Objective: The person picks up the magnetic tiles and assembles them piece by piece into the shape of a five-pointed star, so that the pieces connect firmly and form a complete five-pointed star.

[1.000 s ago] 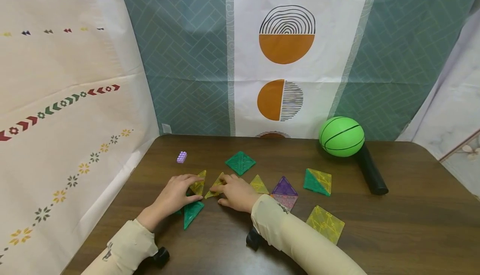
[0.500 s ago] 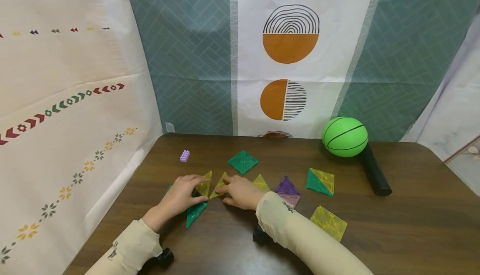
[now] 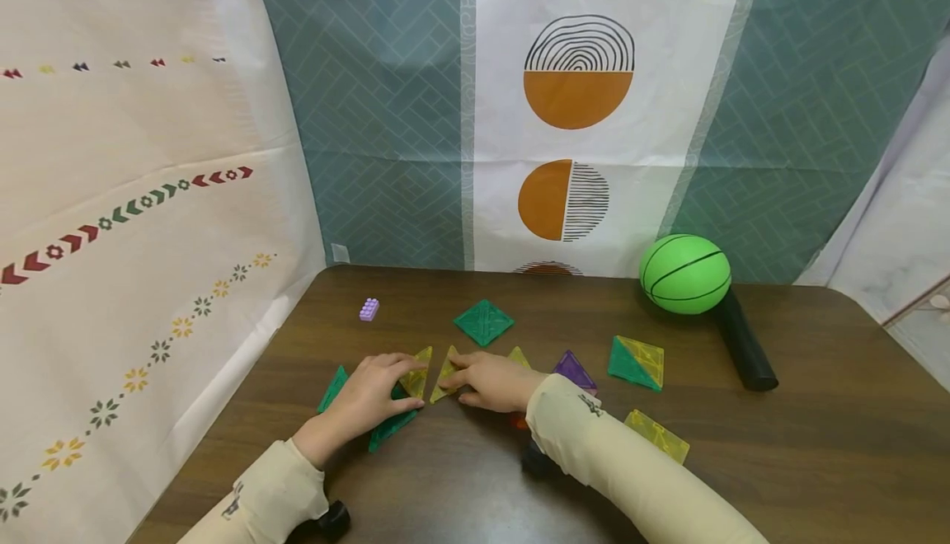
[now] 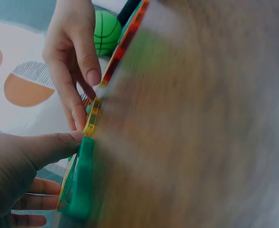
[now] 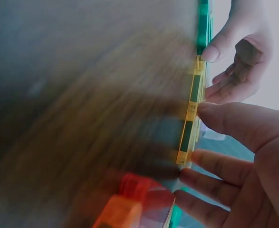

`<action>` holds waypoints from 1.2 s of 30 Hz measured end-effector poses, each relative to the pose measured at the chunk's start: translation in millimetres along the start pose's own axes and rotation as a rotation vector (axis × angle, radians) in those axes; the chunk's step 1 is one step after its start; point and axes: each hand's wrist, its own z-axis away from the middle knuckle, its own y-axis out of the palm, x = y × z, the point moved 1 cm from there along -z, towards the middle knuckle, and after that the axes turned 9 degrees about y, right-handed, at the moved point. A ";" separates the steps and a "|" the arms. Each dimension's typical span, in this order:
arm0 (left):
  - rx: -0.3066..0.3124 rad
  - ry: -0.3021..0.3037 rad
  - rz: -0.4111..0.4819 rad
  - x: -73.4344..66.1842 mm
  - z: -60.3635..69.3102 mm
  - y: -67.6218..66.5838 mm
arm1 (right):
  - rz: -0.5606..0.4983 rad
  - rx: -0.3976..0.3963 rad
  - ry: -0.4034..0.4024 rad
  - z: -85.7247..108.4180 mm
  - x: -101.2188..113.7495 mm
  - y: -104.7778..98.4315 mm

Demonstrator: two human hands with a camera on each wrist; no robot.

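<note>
My left hand (image 3: 364, 396) pinches a translucent yellow triangular magnetic tile (image 3: 418, 377), thumb at its near corner, fingers on its far side. A green triangular tile (image 3: 387, 431) lies partly beneath that hand. Just to the right, my right hand (image 3: 496, 381) holds a second yellow triangular tile (image 3: 443, 381) between thumb and fingers. The two yellow tiles lie side by side with a narrow gap widening toward the top. In the right wrist view, the yellow tile's edge (image 5: 191, 111) shows at the thumb and a green tile (image 5: 203, 28) at the other hand's thumb.
Behind are a green diamond (image 3: 484, 322) of tiles and a purple toy brick (image 3: 369, 309). To the right lie a purple triangle (image 3: 573, 371), a green-yellow square (image 3: 637, 362) and a yellow square (image 3: 659, 435). A green ball (image 3: 685, 274) and black cylinder (image 3: 745, 342) stand at back right.
Both hands have shifted slightly right and nearer with their yellow tiles. The right tile has turned to stand more upright in view. Another green tile now shows left of the left hand.
</note>
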 end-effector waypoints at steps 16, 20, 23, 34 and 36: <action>0.012 0.034 0.034 -22.0 -4.4 4.9 | 0.014 -0.006 -0.077 8.5 -4.5 4.8; 0.013 0.020 0.064 -20.2 -4.1 2.4 | -0.007 -0.002 -0.065 8.9 -4.3 3.1; 0.007 0.003 0.090 -17.8 -0.7 -2.5 | -0.008 -0.006 -0.038 8.8 -1.7 2.2; -0.058 0.009 0.039 -20.7 21.9 -9.9 | 0.035 -0.057 -0.059 13.9 21.9 6.2; -0.078 0.023 0.020 -23.0 25.7 -9.0 | 0.034 -0.061 -0.066 14.1 23.6 8.7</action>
